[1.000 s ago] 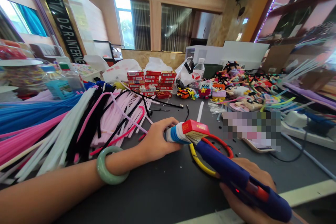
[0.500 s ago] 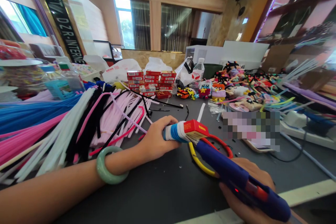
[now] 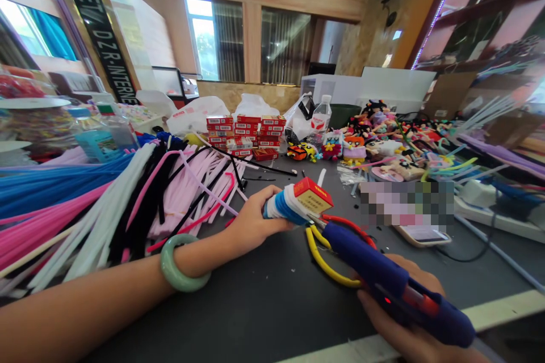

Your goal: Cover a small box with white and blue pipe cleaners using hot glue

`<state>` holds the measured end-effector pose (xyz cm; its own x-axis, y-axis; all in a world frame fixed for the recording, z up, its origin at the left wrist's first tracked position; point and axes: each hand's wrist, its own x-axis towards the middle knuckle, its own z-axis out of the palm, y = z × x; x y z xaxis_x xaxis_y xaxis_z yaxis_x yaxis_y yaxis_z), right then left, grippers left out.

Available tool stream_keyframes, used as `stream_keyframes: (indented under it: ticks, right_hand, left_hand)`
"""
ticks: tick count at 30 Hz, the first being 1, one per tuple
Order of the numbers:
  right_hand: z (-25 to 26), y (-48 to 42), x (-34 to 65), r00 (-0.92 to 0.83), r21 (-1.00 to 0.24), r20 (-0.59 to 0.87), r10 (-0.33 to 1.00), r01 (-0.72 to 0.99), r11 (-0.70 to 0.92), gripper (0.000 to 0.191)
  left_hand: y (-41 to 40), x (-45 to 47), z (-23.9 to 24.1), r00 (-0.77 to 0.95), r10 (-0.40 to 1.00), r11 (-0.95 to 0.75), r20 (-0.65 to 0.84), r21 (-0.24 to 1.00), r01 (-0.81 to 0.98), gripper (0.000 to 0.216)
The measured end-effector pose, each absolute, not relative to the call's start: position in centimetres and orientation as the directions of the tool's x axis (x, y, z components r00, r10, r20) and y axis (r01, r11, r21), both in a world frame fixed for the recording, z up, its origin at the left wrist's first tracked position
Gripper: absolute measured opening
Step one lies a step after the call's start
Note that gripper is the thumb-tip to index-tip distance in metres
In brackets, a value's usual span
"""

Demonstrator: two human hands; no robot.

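Observation:
In my left hand (image 3: 253, 221), the fingers are wrapped round a small red-and-gold box (image 3: 313, 198) with blue and white fuzzy pipe cleaner (image 3: 286, 206) wound about it. Part of the winding is hidden by the fingers. My right hand (image 3: 409, 300) grips a dark blue hot glue gun (image 3: 366, 255) with a small red light on its side. Its metal nozzle meets the lower edge of the box, where the wound pipe cleaner ends; I cannot tell whether glue is coming out. Behind the gun lie curved yellow and red handles (image 3: 330, 269) of a cutting tool, partly covered.
Bundles of pipe cleaners (image 3: 102, 210) spread across the left side. Red boxes (image 3: 244, 133) are stacked at the back, near a plastic bottle (image 3: 322, 113) and fuzzy dolls (image 3: 378, 142). A phone (image 3: 426, 235) and a power strip (image 3: 502, 215) lie at the right.
The box has turned in my left hand, showing more of its gold printed face. The glue gun has shifted slightly right and down, its nozzle staying at the box's lower edge.

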<state>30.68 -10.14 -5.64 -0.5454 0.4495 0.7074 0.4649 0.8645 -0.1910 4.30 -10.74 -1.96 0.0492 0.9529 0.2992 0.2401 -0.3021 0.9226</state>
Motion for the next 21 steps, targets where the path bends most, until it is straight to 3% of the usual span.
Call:
stream_keyframes:
  ticks: [8,14,18,21]
  right_hand:
    - [-5.6,-10.1,31.1,-0.553,-0.294,0.632,0.543,0.477,0.828,0.016]
    - [-6.4,-9.8,31.4,-0.524,-0.297,0.620,0.584,0.531,0.793,0.023]
    - [-6.6,-9.6,31.5,-0.468,-0.414,0.609,0.640,0.501,0.760,0.029]
    - [-6.6,-9.3,31.8,-0.492,-0.539,0.505,0.709,0.462,0.704,0.030]
  left_hand:
    - [-10.4,4.4,-2.5,0.008,0.986,-0.168,0.168,0.986,-0.013,0.034]
    - [-10.3,4.4,-2.6,-0.001,0.992,-0.123,0.124,0.982,-0.143,0.035]
    - [-10.3,4.5,-2.5,-0.002,0.995,-0.099,0.101,0.972,-0.213,0.035]
    - [-10.4,4.7,-2.4,-0.009,0.996,-0.086,0.086,0.960,-0.268,0.036]
